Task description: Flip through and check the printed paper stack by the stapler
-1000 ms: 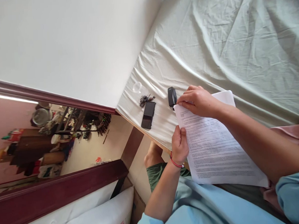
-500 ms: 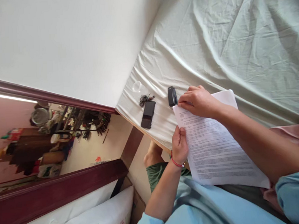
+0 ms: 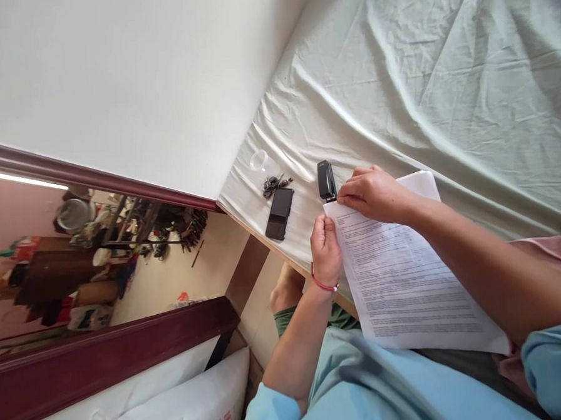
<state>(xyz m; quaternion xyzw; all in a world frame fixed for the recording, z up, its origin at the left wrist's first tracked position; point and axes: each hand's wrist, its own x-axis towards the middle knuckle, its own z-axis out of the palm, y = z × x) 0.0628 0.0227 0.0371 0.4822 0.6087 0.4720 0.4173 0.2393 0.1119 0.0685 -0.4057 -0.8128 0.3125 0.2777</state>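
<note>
My left hand [image 3: 326, 250], with a red string bracelet at its wrist, grips the left edge of a stack of printed sheets [image 3: 397, 279] close to its upper left corner. My right hand [image 3: 373, 192] reaches across from the right and pinches the top edge of the sheets, its fingertips pressed together. A black stapler [image 3: 326, 179] lies on the bedsheet just beyond that corner, beside my right fingertips. Whether the fingertips touch the stapler is unclear. The lower part of the stack rests over my lap.
A black phone [image 3: 279, 214], a tangled dark cable [image 3: 273, 185] and a clear plastic cup or lid [image 3: 259, 160] lie on the pale green bedsheet [image 3: 443, 88]. A white wall [image 3: 114, 87] borders the bed. A white sack [image 3: 191, 396] stands at lower left.
My left hand has slid up along the paper's left edge toward the top corner. My right hand keeps its pinch on the top edge, barely shifted.
</note>
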